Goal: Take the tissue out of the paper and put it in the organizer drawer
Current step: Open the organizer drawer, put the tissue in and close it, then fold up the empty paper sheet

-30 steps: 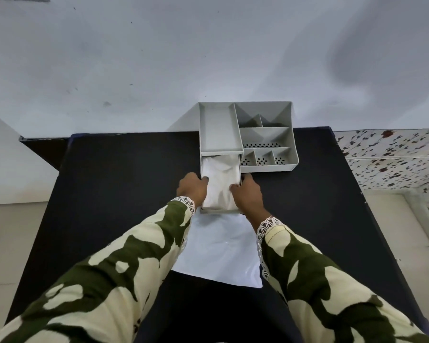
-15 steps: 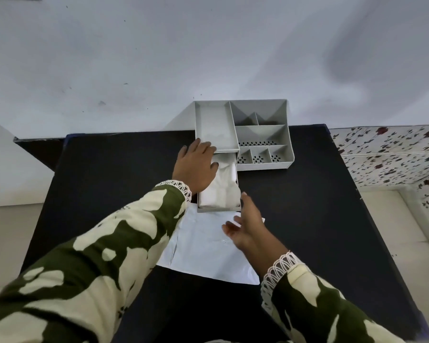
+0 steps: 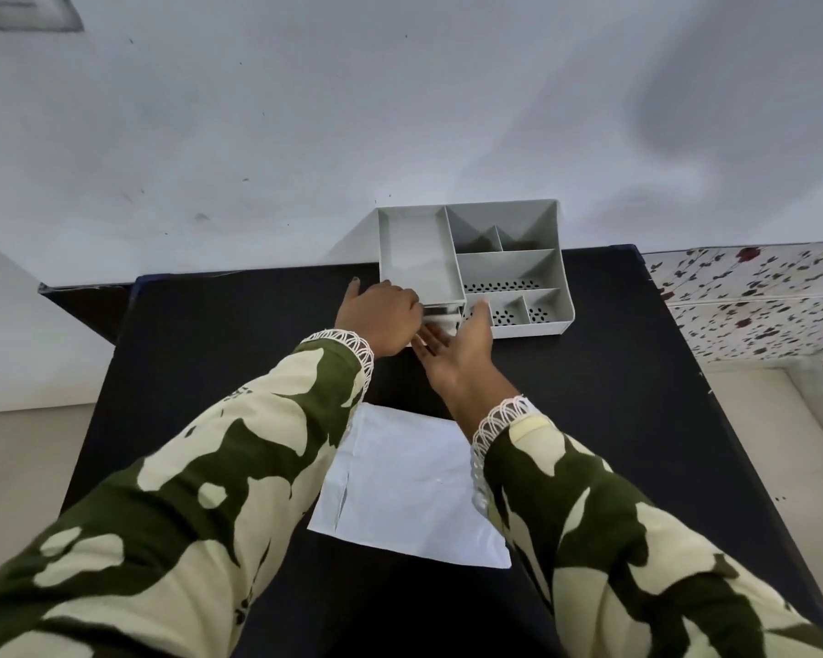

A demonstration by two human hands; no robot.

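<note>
My right hand (image 3: 462,346), palm up with fingers spread, presses on the front of the small grey plastic drawer (image 3: 440,314), which is almost home in the grey compartmented desk organizer (image 3: 509,268).

My left hand (image 3: 381,318) lies loosely curled over the organizer's near-left corner, steadying it and gripping nothing that I can make out; the right hand holds nothing either, only pushes. A sliver of folded white tissue (image 3: 440,321) shows in the narrow gap left open, so it sits inside the drawer. The flat white paper sheet (image 3: 409,486) lies unfolded on the black table (image 3: 219,353), well short of the organizer, between my camouflage sleeves (image 3: 238,467). To finish cleanly, I judge, I should push straight along the slide, brace the body against skidding, and keep the tissue's edge from catching.
</note>
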